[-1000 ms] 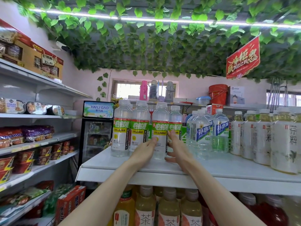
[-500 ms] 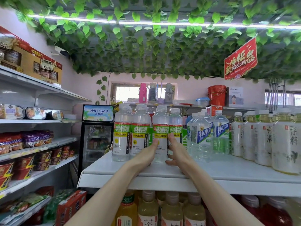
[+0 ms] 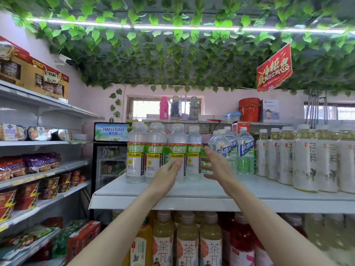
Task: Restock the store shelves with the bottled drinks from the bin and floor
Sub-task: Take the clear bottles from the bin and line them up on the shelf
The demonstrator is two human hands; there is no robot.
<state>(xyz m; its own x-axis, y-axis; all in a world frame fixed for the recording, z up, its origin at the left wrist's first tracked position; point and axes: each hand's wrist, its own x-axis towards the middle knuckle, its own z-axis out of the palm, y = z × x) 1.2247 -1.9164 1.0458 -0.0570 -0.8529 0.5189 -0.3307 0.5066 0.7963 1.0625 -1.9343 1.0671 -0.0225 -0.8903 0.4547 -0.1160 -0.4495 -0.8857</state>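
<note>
White top shelf (image 3: 192, 191) carries the stock. Left hand (image 3: 169, 175) and right hand (image 3: 217, 167) are flat, fingers straight and spread, holding nothing, either side of the clear plastic bottles with green-and-white labels (image 3: 178, 156), probably squaring the row. Contact unclear. The bottles stand upright at the shelf's left end, white caps, colourless liquid, labels outward. Blue-labelled water bottles (image 3: 244, 150) just beside them.

Green-banded white labels are seen on clear electrolyte bottles (image 3: 156, 150); blue-and-white labels on water bottles (image 3: 245, 150); white wraps, pale yellow tops on tea bottles (image 3: 305, 160). White shelf (image 3: 172, 203), red sign (image 3: 273, 72) are noted.
</note>
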